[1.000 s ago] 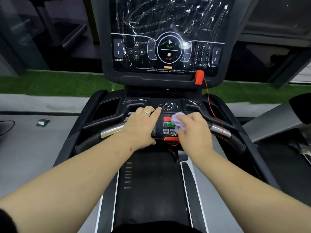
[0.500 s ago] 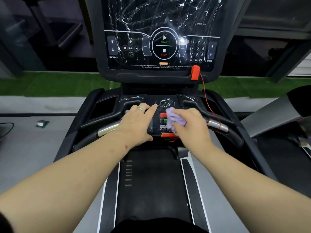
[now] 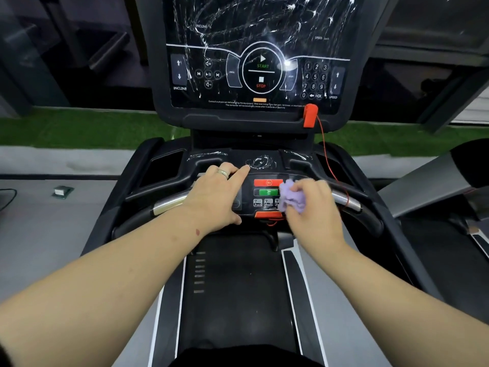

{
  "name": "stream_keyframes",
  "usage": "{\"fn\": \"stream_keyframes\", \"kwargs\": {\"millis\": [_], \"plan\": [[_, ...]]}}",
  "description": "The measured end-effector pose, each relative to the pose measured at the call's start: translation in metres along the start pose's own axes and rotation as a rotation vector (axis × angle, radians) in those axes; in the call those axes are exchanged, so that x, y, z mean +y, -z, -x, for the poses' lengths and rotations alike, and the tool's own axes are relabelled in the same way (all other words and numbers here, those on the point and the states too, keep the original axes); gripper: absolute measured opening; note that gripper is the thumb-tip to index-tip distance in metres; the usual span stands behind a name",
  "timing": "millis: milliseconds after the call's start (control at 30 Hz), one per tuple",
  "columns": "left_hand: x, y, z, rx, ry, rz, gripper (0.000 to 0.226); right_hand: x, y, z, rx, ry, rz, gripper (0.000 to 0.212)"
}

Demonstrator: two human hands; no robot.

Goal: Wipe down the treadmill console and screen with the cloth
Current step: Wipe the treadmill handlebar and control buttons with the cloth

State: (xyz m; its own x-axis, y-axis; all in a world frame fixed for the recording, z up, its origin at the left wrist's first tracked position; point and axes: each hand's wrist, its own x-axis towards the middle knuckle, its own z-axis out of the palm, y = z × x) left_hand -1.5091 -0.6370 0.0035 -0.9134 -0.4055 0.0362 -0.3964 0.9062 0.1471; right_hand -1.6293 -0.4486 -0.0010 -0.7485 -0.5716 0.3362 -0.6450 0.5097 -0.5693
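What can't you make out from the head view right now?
- Lower button panel: right part hidden by right hand and cloth.
- Left hand covers the panel's left part.
- Screen: top cut by frame edge; warning text too small.

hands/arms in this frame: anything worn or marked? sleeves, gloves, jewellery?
Both forearms are bare and there are no gloves. The left hand wears a silver band ring on one of its fingers, and a small reddish mark sits near that wrist. The right hand shows no ring or watch. A dark sleeve edge shows at the lower left corner.
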Motion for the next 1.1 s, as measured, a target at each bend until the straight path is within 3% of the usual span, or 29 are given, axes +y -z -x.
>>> {"fn": "stream_keyframes", "kwargs": {"millis": [67, 167, 233, 300, 367, 467, 533, 633, 700, 833, 900, 1033, 1100], "plan": [[-0.002, -0.001, 0.0, -0.003, -0.004, -0.002, 0.13, -0.006, -0.016, 0.007, -0.008, 0.097, 0.114, 0.028], [-0.002, 0.0, 0.0, -0.009, -0.015, -0.003, 0.129, -0.023, -0.031, 0.003, -0.046, 0.158, 0.058, 0.03], [-0.003, 0.0, 0.0, -0.016, -0.026, 0.001, 0.131, -0.025, -0.024, -0.007, -0.074, 0.079, -0.121, 0.028], [-0.005, 0.001, -0.001, -0.024, -0.038, -0.003, 0.133, -0.015, -0.012, -0.014, 0.007, -0.022, -0.227, 0.021], [-0.007, 0.002, -0.001, -0.035, -0.049, 0.002, 0.135, -0.011, -0.008, -0.01, 0.026, -0.038, -0.127, 0.017], [-0.011, 0.002, -0.001, -0.05, -0.069, 0.002, 0.134, -0.024, -0.029, 0.004, -0.073, 0.058, 0.026, 0.026], [-0.012, 0.002, -0.001, -0.052, -0.083, 0.008, 0.133, -0.038, -0.035, 0.004, -0.12, 0.052, -0.117, 0.025], [-0.015, 0.0, -0.002, -0.047, -0.094, 0.016, 0.134, -0.044, -0.021, -0.012, -0.018, -0.125, -0.481, 0.019], [-0.017, -0.001, -0.002, -0.043, -0.092, 0.041, 0.134, -0.043, -0.015, -0.017, -0.014, -0.175, -0.55, 0.017], [-0.021, -0.002, -0.001, -0.053, -0.081, 0.123, 0.132, -0.04, -0.026, -0.008, -0.282, 0.072, -0.297, 0.022], [-0.022, -0.002, -0.001, -0.055, -0.08, 0.128, 0.132, -0.025, -0.019, -0.013, -0.28, 0.253, -0.093, 0.014], [-0.021, -0.002, -0.003, -0.042, -0.083, 0.134, 0.132, -0.004, 0.009, -0.022, -0.174, 0.229, 0.111, 0.009], [-0.021, -0.002, -0.003, -0.044, -0.082, 0.134, 0.132, -0.019, 0.005, -0.019, -0.147, 0.152, -0.02, 0.016]]}}
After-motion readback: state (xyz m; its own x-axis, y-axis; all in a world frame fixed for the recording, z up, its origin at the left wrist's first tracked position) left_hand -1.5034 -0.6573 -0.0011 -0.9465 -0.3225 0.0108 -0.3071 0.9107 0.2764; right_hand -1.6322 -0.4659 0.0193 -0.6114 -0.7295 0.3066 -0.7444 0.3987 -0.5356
